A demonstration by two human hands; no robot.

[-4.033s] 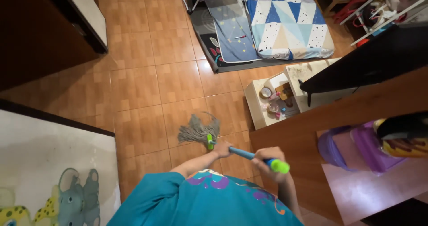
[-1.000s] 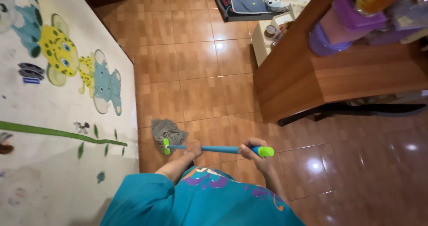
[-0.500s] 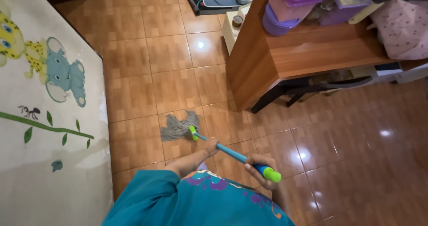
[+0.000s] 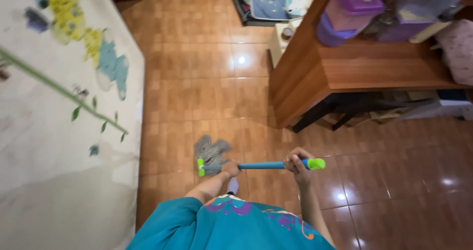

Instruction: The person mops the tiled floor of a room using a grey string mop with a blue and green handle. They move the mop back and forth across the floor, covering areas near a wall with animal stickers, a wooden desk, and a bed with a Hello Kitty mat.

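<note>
Both of my hands grip a mop with a blue handle (image 4: 261,166) and green ends. My left hand (image 4: 230,168) holds the handle low, close to the grey string mop head (image 4: 210,150), which lies on the brown tiled floor (image 4: 207,92). My right hand (image 4: 294,162) is closed around the handle near its green top cap (image 4: 316,164). My teal shirt fills the bottom of the view. A grey-socked foot shows just below my left hand.
A pale mat (image 4: 54,132) printed with cartoon animals covers the floor at left. A wooden table (image 4: 340,72) stands at right, with purple plastic containers (image 4: 345,18) on it and dark legs beneath. A small white stool (image 4: 281,40) and bedding lie beyond.
The mop head has been drawn back toward my feet and the handle now lies level across me. My view has swung left, showing more of the mat.
</note>
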